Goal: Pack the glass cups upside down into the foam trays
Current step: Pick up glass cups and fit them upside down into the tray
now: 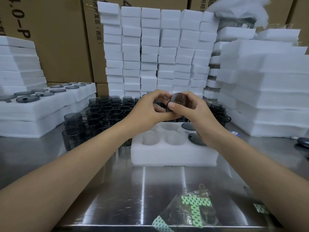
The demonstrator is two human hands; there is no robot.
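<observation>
Both my hands hold one smoky dark glass cup (pixel 177 99) in the air above the far edge of a white foam tray (pixel 173 154). My left hand (pixel 151 109) curls round its left side and my right hand (pixel 189 108) grips its right side with the thumb across the front. The cup lies tilted, its flat base turned toward me. The tray sits on the steel table with several round pockets open; two dark cup bases (pixel 194 138) show in its right-hand pockets. A crowd of loose dark cups (pixel 100 113) stands behind and left of the tray.
Filled foam trays (pixel 41 104) are stacked at the left, tall stacks of foam trays (pixel 157 52) at the back and right (pixel 267 91), cardboard boxes behind them. Crumpled plastic with green-patterned tape (pixel 192 210) lies near the front edge. A dark object (pixel 302 142) rests at the far right.
</observation>
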